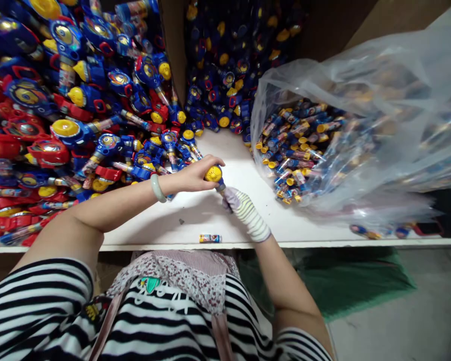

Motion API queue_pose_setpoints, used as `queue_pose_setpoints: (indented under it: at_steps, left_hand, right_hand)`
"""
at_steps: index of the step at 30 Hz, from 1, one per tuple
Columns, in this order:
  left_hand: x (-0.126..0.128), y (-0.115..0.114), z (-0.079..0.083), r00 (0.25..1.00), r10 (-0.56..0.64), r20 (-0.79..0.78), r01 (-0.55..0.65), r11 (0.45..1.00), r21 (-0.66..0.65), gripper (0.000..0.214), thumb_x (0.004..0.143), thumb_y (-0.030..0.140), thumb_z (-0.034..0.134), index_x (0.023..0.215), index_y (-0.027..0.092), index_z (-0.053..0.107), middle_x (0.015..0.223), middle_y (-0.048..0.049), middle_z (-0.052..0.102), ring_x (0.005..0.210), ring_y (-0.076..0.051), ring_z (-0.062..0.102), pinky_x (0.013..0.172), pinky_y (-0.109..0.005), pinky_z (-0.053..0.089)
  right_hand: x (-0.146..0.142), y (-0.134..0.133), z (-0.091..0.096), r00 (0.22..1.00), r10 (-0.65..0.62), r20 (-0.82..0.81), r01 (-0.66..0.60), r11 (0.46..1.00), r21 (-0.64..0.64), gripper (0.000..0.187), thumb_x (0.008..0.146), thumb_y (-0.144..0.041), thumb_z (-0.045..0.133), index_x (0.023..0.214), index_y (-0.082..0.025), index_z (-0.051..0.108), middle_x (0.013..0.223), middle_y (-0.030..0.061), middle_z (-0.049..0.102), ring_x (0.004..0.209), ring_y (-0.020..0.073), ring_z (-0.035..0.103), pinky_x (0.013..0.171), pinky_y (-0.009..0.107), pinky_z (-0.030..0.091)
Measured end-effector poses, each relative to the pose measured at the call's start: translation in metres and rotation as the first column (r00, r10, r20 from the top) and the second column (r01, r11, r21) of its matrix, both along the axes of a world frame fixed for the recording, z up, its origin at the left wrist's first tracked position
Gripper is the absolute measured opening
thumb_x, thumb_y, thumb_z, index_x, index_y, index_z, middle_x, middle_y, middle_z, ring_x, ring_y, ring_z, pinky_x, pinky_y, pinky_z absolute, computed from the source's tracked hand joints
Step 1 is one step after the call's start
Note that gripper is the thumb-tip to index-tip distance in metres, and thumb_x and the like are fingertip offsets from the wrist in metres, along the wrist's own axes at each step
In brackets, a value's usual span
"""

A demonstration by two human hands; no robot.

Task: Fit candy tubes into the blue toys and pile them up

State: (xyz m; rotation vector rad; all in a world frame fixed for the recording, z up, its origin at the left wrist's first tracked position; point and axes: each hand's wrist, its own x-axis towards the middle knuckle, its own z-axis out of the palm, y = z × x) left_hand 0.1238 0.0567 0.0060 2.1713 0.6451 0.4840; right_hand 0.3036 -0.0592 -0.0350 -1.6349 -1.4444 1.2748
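My left hand, bare and with a pale bangle at the wrist, grips the head of a blue plastic toy with a round yellow piece. My right hand, in a striped glove, is closed round the tube at the toy's lower end. The toy is held slanted above the white table. Near the front edge a small printed tube lies by itself. The fingers of the right hand partly cover the held tube.
Blue toys with tubes and red toys are heaped at the left. More blue ones fill a dark cardboard box at the back. A clear plastic bag of small tubes lies open at the right.
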Motion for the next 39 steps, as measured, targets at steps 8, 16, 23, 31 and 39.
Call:
queue_pose_setpoints:
  at_steps: [8,16,23,31,39]
  left_hand:
    - [-0.009,0.013,0.017,0.975,-0.2,0.095,0.195,0.979,0.055,0.043,0.075,0.023,0.067,0.115,0.017,0.053,0.112,-0.0111,0.057,0.105,-0.024,0.055,0.096,-0.036,0.046]
    - [-0.01,0.024,0.031,0.998,0.069,-0.011,-0.069,0.997,-0.025,0.042,0.072,0.021,0.069,0.111,0.016,0.053,0.105,-0.0078,0.058,0.095,-0.021,0.056,0.087,-0.035,0.048]
    - [-0.02,0.012,0.033,0.985,-0.062,0.162,0.051,0.996,0.073,0.044,0.073,0.023,0.066,0.114,0.018,0.053,0.11,-0.0083,0.057,0.101,-0.021,0.055,0.092,-0.034,0.045]
    - [-0.024,0.009,0.016,0.984,0.161,-0.074,-0.17,0.973,-0.153,0.04,0.079,0.032,0.066,0.113,0.017,0.051,0.094,-0.003,0.058,0.081,-0.016,0.056,0.075,-0.03,0.048]
    - [-0.058,0.017,0.03,0.996,-0.036,0.08,0.018,0.978,0.209,0.039,0.081,0.036,0.07,0.113,0.019,0.055,0.107,-0.007,0.06,0.098,-0.019,0.057,0.089,-0.034,0.048]
  right_hand:
    - [-0.018,-0.007,-0.012,0.845,-0.05,-0.532,-0.033,0.989,-0.146,0.053,0.086,-0.073,0.036,0.076,-0.024,0.053,0.045,-0.01,0.025,0.036,0.0094,0.018,0.04,0.025,0.02]
    - [-0.016,0.026,0.015,0.967,-0.215,0.134,0.184,0.959,0.214,0.045,0.076,-0.066,0.057,0.083,-0.022,0.059,0.067,0.0019,0.057,0.055,0.0149,0.047,0.05,0.026,0.033]
    - [-0.016,0.018,-0.003,0.849,0.026,-0.528,-0.12,0.982,-0.144,0.063,0.085,-0.078,0.027,0.074,-0.022,0.054,0.04,-0.0118,0.021,0.033,0.0086,0.015,0.038,0.023,0.022]
    - [-0.024,0.014,0.006,0.979,-0.072,0.19,0.039,0.985,0.169,0.04,0.084,-0.061,0.054,0.086,-0.021,0.061,0.072,0.0035,0.061,0.065,0.0168,0.055,0.061,0.027,0.041]
    - [-0.022,-0.007,-0.007,0.99,0.137,0.017,-0.138,0.98,0.146,0.057,0.091,-0.061,0.046,0.125,-0.017,0.059,0.103,0.0119,0.067,0.089,0.0225,0.064,0.079,0.036,0.052]
